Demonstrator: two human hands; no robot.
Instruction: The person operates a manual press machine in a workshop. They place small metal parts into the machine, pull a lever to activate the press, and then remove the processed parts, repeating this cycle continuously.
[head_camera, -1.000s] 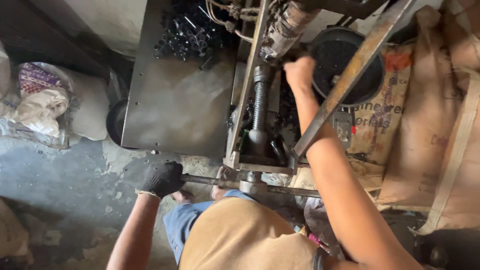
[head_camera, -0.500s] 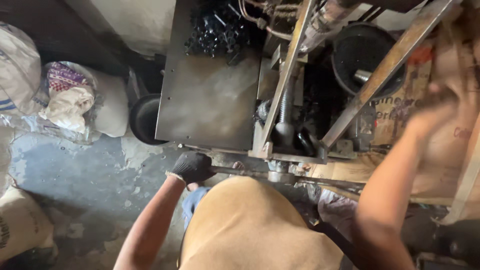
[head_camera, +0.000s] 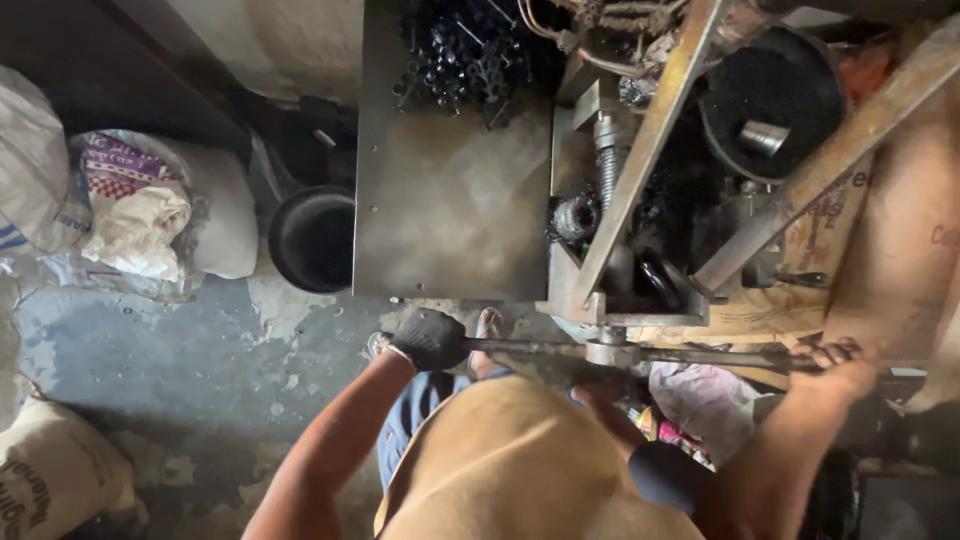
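While I look straight down, my left hand (head_camera: 430, 338), in a dark work glove, is closed around the left end of a long grey metal bar (head_camera: 560, 348) that runs level across the front of the machine. My right hand (head_camera: 835, 362), bare and grimy, has its fingers curled over the same bar at its right end, so the bar lies between my two fists just in front of my tan apron (head_camera: 520, 460). At the bar's middle sits a round metal hub (head_camera: 612, 352), right below the rusty angle-iron frame (head_camera: 650, 140). Inside that frame stands a threaded steel screw shaft (head_camera: 610, 150), upright. To the left of the frame lies a flat grey steel plate (head_camera: 450, 210) with a heap of small black parts (head_camera: 460, 55) at its far edge. A black round pan (head_camera: 312, 238) rests on the concrete floor (head_camera: 170, 350) beside the plate, near white sacks (head_camera: 150, 215).
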